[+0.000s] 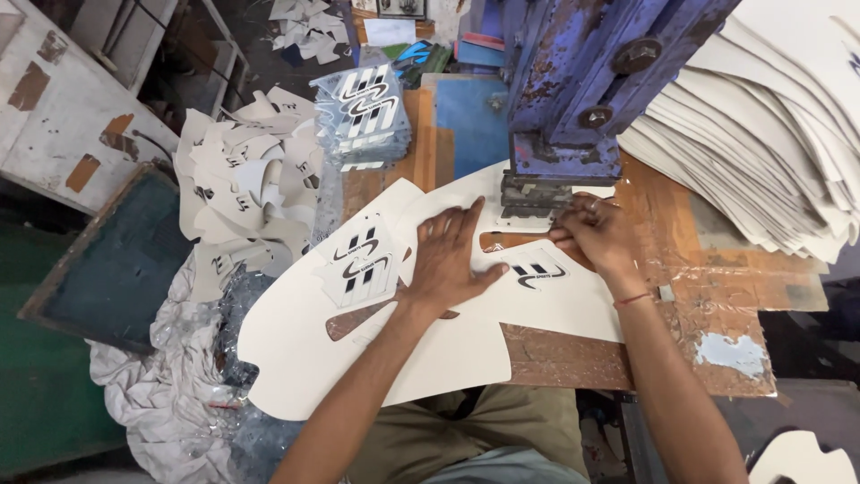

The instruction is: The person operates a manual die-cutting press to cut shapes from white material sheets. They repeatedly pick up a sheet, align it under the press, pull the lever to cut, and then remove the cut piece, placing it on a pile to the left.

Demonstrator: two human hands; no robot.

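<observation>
- I take the blue press (582,81) as my landmark; its dark metal cutting die (533,199) sits at its foot on the wooden tabletop (699,269).
- The white printed sheet (358,350) runs from under the die out toward me, with a black striped logo (539,273) printed just below the die.
- My left hand (448,260) lies flat on the sheet, below and left of the die, fingers spread and released, pressing down and grasping nothing.
- My right hand (596,235) is at the die's right lower corner, fingers curled at the edge of the sheet; I cannot tell whether they pinch it.
- Left of the press stands a stack of cut logo pieces (363,116).
- Further left lies a loose heap of white offcuts (246,188).
- Right of the press rests a tall pile of blank white sheets (770,152).
- I see no containers near the press.
</observation>
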